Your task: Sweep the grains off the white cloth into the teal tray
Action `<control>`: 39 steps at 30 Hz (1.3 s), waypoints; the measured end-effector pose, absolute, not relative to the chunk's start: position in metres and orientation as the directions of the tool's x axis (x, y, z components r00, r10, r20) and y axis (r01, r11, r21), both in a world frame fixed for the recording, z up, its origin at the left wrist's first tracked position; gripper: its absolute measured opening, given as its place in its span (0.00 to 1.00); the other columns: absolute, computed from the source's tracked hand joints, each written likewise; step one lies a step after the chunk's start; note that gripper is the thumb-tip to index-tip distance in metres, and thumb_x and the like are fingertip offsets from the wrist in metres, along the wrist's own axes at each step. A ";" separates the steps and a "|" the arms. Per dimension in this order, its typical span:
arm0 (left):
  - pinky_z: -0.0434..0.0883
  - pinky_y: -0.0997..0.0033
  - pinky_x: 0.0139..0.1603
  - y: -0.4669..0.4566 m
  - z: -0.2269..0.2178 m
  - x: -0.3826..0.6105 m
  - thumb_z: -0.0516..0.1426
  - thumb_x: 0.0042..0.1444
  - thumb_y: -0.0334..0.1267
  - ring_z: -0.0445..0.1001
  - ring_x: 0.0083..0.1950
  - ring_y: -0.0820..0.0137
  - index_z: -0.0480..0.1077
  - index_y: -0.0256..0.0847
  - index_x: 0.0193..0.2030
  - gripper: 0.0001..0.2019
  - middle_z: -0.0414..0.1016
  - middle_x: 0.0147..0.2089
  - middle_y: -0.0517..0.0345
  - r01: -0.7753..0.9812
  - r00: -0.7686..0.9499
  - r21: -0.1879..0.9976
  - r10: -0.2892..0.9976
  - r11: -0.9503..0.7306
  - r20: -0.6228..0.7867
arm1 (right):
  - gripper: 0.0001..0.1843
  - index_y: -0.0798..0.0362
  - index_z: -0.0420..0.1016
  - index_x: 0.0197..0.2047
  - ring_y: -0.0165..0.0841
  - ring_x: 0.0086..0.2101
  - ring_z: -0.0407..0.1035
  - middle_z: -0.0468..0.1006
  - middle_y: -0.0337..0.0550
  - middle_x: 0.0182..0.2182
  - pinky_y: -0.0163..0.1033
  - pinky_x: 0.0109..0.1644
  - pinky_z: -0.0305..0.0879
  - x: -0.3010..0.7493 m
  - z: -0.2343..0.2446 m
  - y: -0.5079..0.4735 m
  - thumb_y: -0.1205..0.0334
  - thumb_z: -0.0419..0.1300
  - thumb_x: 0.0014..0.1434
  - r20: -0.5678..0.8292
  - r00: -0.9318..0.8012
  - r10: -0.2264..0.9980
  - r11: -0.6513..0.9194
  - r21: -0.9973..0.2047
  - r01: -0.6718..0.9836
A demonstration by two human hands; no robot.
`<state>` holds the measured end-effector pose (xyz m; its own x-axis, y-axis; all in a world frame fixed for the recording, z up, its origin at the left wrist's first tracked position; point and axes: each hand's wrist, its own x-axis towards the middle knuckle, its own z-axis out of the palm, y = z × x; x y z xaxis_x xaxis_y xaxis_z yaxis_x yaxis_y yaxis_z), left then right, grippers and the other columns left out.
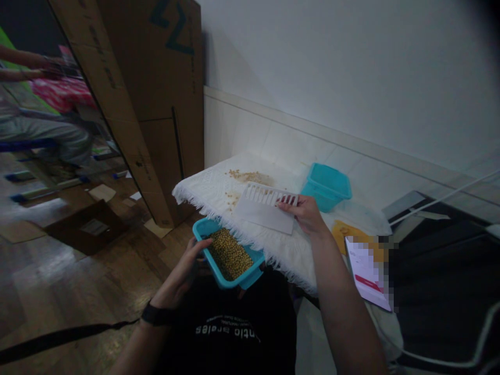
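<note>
My left hand (pixel 186 271) grips the near-left rim of a teal plastic tray (pixel 250 276) filled with small yellow-brown beans (pixel 230 254), held at the fringed front edge of a white cloth (pixel 211 190). My right hand (pixel 307 213) pinches the right end of a white comb-like scraper (pixel 263 208) that lies flat on the cloth, its slotted teeth pointing away from me. Loose beans (pixel 250 177) are scattered on the cloth beyond the scraper. A second teal tray (pixel 327 186) stands at the back right of the cloth.
Tall cardboard sheets (pixel 156 104) lean against the wall at the left. A flattened box (pixel 84 226) lies on the wooden floor. Another person's arms (pixel 23 65) show at the far left. A yellow item (pixel 344 232) and a printed paper (pixel 367 273) lie to the right.
</note>
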<state>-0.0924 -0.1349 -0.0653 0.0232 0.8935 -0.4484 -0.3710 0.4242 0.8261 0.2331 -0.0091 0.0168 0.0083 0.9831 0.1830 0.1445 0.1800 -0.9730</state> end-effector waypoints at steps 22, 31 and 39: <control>0.82 0.57 0.39 -0.131 -0.074 -0.096 0.73 0.53 0.59 0.85 0.43 0.56 0.68 0.52 0.67 0.38 0.81 0.58 0.48 -0.346 0.018 0.833 0.891 0.431 -0.453 | 0.29 0.51 0.92 0.35 0.45 0.34 0.82 0.91 0.49 0.35 0.46 0.38 0.75 0.230 0.012 -0.006 0.39 0.86 0.36 0.227 0.088 0.970 0.209 -0.962 0.178; 0.83 0.59 0.41 -0.139 -0.059 -0.093 0.74 0.53 0.54 0.84 0.46 0.56 0.70 0.50 0.65 0.35 0.81 0.60 0.48 -0.371 0.016 0.841 0.908 0.394 -0.418 | 0.30 0.51 0.93 0.37 0.47 0.36 0.84 0.92 0.49 0.37 0.47 0.40 0.77 0.223 0.012 -0.008 0.37 0.86 0.38 0.233 0.036 0.972 0.222 -0.957 0.187; 0.83 0.57 0.39 -0.133 -0.068 -0.094 0.73 0.53 0.58 0.84 0.44 0.56 0.70 0.51 0.63 0.34 0.80 0.56 0.49 -0.362 -0.001 0.837 0.898 0.410 -0.440 | 0.31 0.51 0.92 0.36 0.47 0.34 0.83 0.91 0.48 0.35 0.47 0.38 0.76 0.232 0.010 -0.003 0.37 0.86 0.37 0.238 0.142 0.961 0.214 -0.963 0.163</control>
